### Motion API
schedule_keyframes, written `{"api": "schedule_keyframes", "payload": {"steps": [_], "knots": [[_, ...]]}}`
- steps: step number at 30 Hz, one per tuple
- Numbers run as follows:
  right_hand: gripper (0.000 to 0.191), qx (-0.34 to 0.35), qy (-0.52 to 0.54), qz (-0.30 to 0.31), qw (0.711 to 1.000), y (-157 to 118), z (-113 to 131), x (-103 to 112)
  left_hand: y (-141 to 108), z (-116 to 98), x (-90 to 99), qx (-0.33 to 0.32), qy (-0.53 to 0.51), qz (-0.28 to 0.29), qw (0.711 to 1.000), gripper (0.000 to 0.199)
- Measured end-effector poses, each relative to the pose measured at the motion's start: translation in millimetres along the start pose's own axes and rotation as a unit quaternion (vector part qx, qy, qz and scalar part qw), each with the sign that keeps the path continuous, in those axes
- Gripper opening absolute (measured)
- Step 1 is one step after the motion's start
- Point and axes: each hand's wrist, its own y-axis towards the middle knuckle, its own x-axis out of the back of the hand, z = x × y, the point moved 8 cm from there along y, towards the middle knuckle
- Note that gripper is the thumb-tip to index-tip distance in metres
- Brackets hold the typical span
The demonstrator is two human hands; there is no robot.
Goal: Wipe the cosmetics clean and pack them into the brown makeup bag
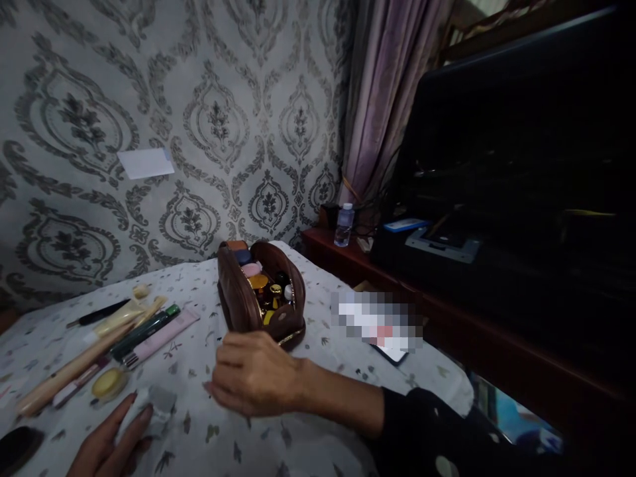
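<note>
At the lower left, my left hand [116, 437] pinches a small whitish object [154, 404] between thumb and fingers; it is blurred and I cannot tell its kind. My right hand [253, 374] is closed, with its fingers curled under, just in front of a brown cosmetic bag [231, 291]. Whatever those fingers may hold is hidden. The bag stands unzipped, with several small bottles and a pink item [252, 269] inside. Beside my left hand lie a round yellow item [108, 383], a pink tube [163, 336] and a dark green tube [144, 333].
More cosmetics, including a long beige item [74, 371] and a black pencil-like item [104, 313], lie on the patterned bedsheet [209, 450]. On the right are a phone [395, 354], a clear bottle [344, 225] on a dark red ledge, and a large black screen [507, 165].
</note>
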Motion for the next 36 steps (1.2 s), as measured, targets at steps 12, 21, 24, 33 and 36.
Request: {"api": "schedule_keyframes", "payload": {"steps": [12, 21, 24, 33, 36], "knots": [[0.03, -0.434, 0.487, 0.085, 0.753, -2.4, -26.4, -138.7, -32.4, -67.4, -13.1, -0.081, 0.023, 0.025, 0.996, 0.066], [0.038, -0.407, 0.469, 0.024, 0.784, -5.7, -31.0, -167.0, -45.1, -99.0, -24.6, -0.195, 0.057, 0.092, 0.975, 0.032], [0.041, -0.387, 0.458, 0.041, 0.799, -8.3, -24.4, -163.9, -46.3, -100.4, -26.1, -0.22, 0.08, 0.097, 0.967, 0.03], [0.04, -0.394, 0.431, 0.064, 0.809, -7.0, -21.5, -164.6, -41.8, -127.5, 18.0, -0.336, 0.24, -0.116, 0.903, 0.022], [0.041, -0.388, 0.423, 0.067, 0.816, -6.5, -20.5, -164.5, -24.6, -126.2, 36.0, -0.323, 0.324, -0.2, 0.867, 0.022]]}}
